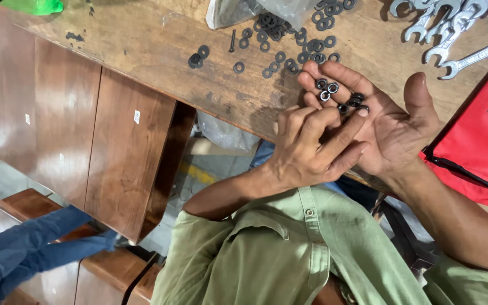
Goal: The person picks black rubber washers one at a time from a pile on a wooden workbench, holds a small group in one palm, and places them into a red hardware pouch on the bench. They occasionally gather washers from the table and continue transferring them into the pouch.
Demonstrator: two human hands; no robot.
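Observation:
My right hand [393, 127] lies palm up over the edge of the wooden table [142, 39], cupping several small black washers [340, 96] on its fingers. My left hand [312, 149] reaches across, back upward, with its fingertips resting on my right palm beside those washers. I cannot see anything pinched between the left fingers. Many more black washers [289, 45] are scattered on the table just beyond my hands, and a dark bolt [232, 40] lies among them.
A clear plastic bag [238, 10] lies at the table's far edge. Several chrome spanners [447, 28] lie at the top right. A red zip pouch [481, 147] sits by my right forearm. Another person's blue-trousered leg [29, 251] rests on a wooden bench [24, 206] at lower left.

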